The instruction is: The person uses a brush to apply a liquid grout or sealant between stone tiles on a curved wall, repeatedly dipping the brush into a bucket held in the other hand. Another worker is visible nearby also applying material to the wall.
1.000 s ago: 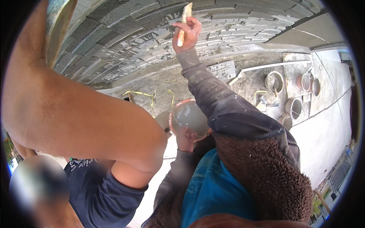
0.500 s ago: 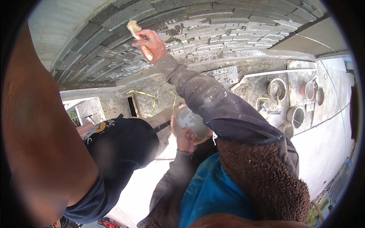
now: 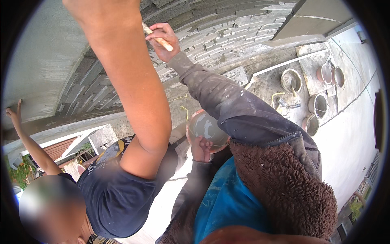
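My right hand (image 3: 165, 42) is raised to the stone-clad wall (image 3: 227, 30), closed around the pale handle of a brush (image 3: 163, 43). The brush's bristle end is hidden behind a co-worker's raised forearm. Lower down, my left hand (image 3: 201, 149) has its fingers curled at the near rim of a reddish bucket (image 3: 189, 134). Grey-white liquid with darker patches shows inside that bucket. Wet, shiny patches mark some of the grey stone strips.
Close on my left stands a co-worker in a dark T-shirt (image 3: 118, 191), one bare arm (image 3: 134, 81) reaching across my view and the other stretched toward the plastered wall (image 3: 32, 61). Several buckets, one a round tub (image 3: 299, 81), and a long pale strip (image 3: 280, 64) lie to the right.
The co-worker's near arm has swung up and right across the wall, now covering the brush's bristles. My right hand has shifted slightly right. My left hand stays at the bucket.
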The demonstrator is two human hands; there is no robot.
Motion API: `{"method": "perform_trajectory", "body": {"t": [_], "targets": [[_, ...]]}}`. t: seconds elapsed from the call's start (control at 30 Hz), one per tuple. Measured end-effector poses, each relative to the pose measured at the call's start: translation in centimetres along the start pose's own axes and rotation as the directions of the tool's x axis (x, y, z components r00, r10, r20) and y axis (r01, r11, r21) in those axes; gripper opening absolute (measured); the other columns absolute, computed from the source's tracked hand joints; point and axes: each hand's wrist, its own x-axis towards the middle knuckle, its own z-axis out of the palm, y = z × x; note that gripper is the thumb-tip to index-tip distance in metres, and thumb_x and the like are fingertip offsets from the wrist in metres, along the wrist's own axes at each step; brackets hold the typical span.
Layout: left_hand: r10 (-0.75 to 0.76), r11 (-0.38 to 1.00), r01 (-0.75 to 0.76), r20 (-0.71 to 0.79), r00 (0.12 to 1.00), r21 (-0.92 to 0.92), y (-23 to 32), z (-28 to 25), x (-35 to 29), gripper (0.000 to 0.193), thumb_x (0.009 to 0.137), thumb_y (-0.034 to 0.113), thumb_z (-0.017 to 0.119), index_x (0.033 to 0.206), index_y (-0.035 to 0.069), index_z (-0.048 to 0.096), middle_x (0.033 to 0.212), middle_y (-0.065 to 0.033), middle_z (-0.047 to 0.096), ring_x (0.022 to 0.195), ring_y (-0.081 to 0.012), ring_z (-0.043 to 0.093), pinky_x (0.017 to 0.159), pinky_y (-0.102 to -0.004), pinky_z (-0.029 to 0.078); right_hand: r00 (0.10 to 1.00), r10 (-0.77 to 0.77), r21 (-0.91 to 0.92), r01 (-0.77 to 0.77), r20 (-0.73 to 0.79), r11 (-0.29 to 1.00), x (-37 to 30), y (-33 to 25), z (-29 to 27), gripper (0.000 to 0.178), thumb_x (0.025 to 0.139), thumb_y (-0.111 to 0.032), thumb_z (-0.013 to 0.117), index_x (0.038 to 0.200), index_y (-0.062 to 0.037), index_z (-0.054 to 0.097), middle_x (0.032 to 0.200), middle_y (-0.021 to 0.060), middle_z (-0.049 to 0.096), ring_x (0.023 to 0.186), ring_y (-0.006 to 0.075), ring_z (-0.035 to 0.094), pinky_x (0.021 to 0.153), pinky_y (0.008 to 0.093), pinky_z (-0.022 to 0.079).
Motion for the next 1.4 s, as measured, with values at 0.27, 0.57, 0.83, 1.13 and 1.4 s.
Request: {"method": "perform_trajectory", "body": {"t": [0.27, 0.57, 0.83, 1.13, 1.4], "targets": [[0.033, 0.992, -0.04, -0.066, 0.997, -0.118, -1.9, 4.5, 0.4, 0.01, 0.091, 0.018, 0.058, 0.088, 0.015, 0.049, 0.066, 0.0049, 0.04, 0.064, -0.0127, 0.046, 0.07, -0.0352, 0.047, 0.996, 0.091, -0.382, -0.094, -0.027, 0.919, -3.9, -1.4, -26.9, 0.02, 0.082, -0.002, 0.077, 0.099, -0.009, 0.071, 0.105, 0.0117, 0.065, 0.102, 0.0256, 0.064, 0.085, 0.0369, 0.053], [0.183, 0.937, -0.256, -0.287, 0.94, -0.239, -4.9, 7.3, -1.0, 0.016, 0.091, 0.022, 0.056, 0.077, 0.019, 0.048, 0.063, 0.0068, 0.038, 0.061, -0.0134, 0.043, 0.07, -0.0368, 0.044, 0.677, 0.723, -0.505, -0.579, 0.142, 0.641, -11.6, -3.6, -44.7, 0.018, 0.087, -0.012, 0.074, 0.103, -0.0067, 0.067, 0.104, 0.0071, 0.07, 0.086, 0.0161, 0.069, 0.071, 0.0317, 0.057], [0.275, 0.822, -0.428, -0.397, 0.876, -0.375, -8.1, 8.0, -4.1, 0.02, 0.088, 0.02, 0.055, 0.072, 0.019, 0.045, 0.061, 0.0059, 0.037, 0.057, -0.0127, 0.037, 0.065, -0.0357, 0.041, 0.615, 0.675, -0.482, -0.483, 0.408, 0.731, -6.8, -2.8, -45.7, 0.019, 0.088, -0.018, 0.074, 0.104, -0.0088, 0.067, 0.101, 0.0054, 0.071, 0.079, 0.0139, 0.068, 0.065, 0.0299, 0.055], [0.357, 0.785, -0.504, -0.401, 0.844, -0.362, -10.0, 8.4, -5.9, 0.008, 0.09, 0.018, 0.054, 0.085, 0.018, 0.048, 0.064, 0.0058, 0.038, 0.056, -0.0121, 0.038, 0.057, -0.0313, 0.038, 0.207, 0.447, -0.272, -0.553, 0.87, 0.787, -8.5, -11.2, -33.9, 0.021, 0.087, -0.025, 0.074, 0.103, -0.0112, 0.069, 0.099, 0.0071, 0.069, 0.095, 0.0227, 0.067, 0.083, 0.0354, 0.053], [0.415, 0.768, -0.499, -0.281, 0.865, -0.403, -11.1, 6.9, -9.5, 0.013, 0.09, 0.022, 0.059, 0.081, 0.018, 0.05, 0.064, 0.0045, 0.043, 0.06, -0.0142, 0.047, 0.064, -0.0349, 0.045, -0.083, 0.151, -0.166, -0.224, 0.985, 0.96, -15.7, -16.3, -27.5, 0.022, 0.089, -0.025, 0.065, 0.107, -0.0123, 0.07, 0.107, 0.0088, 0.065, 0.108, 0.0306, 0.06, 0.092, 0.0422, 0.049]]}}
